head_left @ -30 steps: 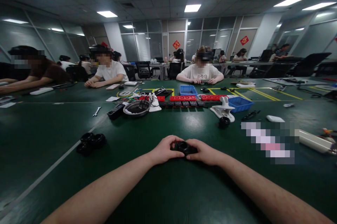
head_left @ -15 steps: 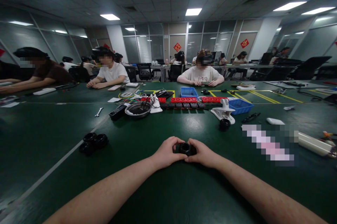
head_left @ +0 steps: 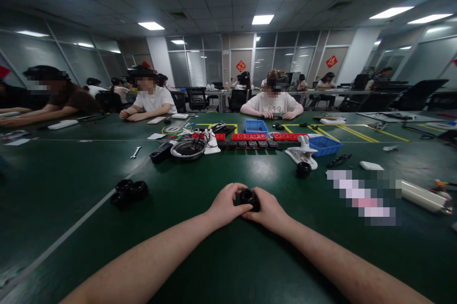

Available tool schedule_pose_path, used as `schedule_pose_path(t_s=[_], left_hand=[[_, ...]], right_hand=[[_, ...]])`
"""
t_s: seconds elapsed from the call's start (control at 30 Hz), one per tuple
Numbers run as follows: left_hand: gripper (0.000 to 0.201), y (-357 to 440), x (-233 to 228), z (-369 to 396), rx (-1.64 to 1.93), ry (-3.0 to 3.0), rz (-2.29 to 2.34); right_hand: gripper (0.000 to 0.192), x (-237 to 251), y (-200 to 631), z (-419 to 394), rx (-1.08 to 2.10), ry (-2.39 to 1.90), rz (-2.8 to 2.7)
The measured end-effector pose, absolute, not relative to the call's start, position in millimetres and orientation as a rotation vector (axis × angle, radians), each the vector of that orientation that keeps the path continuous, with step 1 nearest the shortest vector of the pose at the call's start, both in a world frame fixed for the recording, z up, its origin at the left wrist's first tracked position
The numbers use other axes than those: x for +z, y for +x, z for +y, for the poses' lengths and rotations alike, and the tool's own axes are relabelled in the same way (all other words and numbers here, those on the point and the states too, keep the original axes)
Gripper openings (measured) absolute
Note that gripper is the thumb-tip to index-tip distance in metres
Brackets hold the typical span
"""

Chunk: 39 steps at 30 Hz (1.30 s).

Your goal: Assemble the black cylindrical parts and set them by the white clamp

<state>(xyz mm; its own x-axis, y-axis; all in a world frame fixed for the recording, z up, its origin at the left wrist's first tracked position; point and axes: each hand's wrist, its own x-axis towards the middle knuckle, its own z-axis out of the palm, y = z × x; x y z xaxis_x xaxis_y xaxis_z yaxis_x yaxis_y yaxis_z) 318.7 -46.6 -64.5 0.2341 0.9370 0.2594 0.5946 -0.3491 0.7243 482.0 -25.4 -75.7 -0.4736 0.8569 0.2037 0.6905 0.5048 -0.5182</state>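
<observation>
1. Where both forearms meet above the green bench (head_left: 228, 266), small black ring-shaped part (head_left: 249, 197) pinched between left hand (head_left: 224, 208) and right hand (head_left: 267, 212), low over the bench surface.
2. Left hand: fingers curled, thumb and fingertips closed on the part's left side. Right hand: fingers closed on its right and lower side, partly behind it.
3. Part: round opening tilted up and toward the camera; short, squat body, no clear long axis discernible.
4. Cluster of black rings (head_left: 128, 192) lying on the bench well to the left of the hands, apart from them.
5. Single black round piece (head_left: 303, 168) beyond the right hand, just beside a white clamp (head_left: 303, 150).
6. Metal bowl (head_left: 188, 148), red parts row (head_left: 250, 136) and blue tray (head_left: 324, 145) farther back; seated people across the bench.
</observation>
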Motion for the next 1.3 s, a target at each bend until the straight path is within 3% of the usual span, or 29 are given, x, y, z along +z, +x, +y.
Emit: schedule_pose_path(t_s=[0.43, 0.87, 1.07, 1.3], left_hand=[[0.038, 312, -59, -40, 0.806, 2.127, 1.16], [0.04, 312, -60, -39, 0.761, 2.136, 1.195], [0.037, 314, -57, -43, 0.784, 2.169, 1.217], [0.036, 319, -62, -48, 0.91, 2.09, 1.443]], right_hand=[[0.029, -60, 503, -8, 0.965, -0.902, -2.504], [0.022, -61, 502, -6, 1.105, -0.962, -2.432], [0.028, -70, 498, -9, 0.908, -1.105, -2.406], [0.031, -80, 479, -23, 0.394, -1.418, -2.303]])
